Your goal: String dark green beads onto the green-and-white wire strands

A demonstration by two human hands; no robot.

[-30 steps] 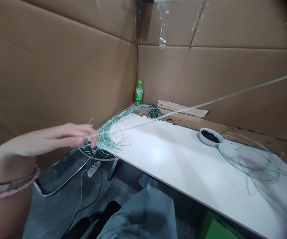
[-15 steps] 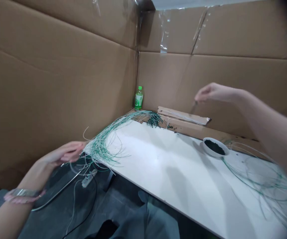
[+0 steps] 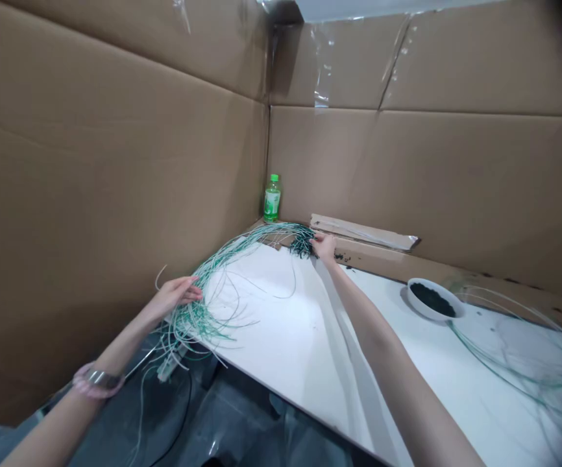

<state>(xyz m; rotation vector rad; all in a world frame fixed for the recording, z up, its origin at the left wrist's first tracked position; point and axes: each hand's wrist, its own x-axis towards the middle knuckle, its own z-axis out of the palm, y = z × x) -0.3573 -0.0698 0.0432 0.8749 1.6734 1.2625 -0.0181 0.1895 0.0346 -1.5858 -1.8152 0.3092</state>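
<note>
A long bundle of thin green and white wires (image 3: pixel 222 250) curves along the left edge of the white table. Its far end is a clump of dark green tips (image 3: pixel 302 241). At that clump is my right hand (image 3: pixel 324 248), its fingertips pinched together; whatever lies between them is too small to make out. One loose strand (image 3: pixel 294 279) loops down from the clump onto the table. My left hand (image 3: pixel 180 292) reaches the near part of the bundle, fingers stretched out and touching the wires.
A white bowl (image 3: pixel 415 305) of dark granules stands at the right, with more wires (image 3: pixel 500 366) beside it. A green bottle (image 3: pixel 272 202) is in the corner. Cardboard walls (image 3: pixel 431 168) enclose the table (image 3: pixel 281 337). A cardboard strip (image 3: pixel 363 231) lies along the back; dark crumbs are near it.
My right hand has come down and left from above the table's back edge to the dark clump. My left hand has moved right and slightly up onto the wires, its fingers now straighter.
</note>
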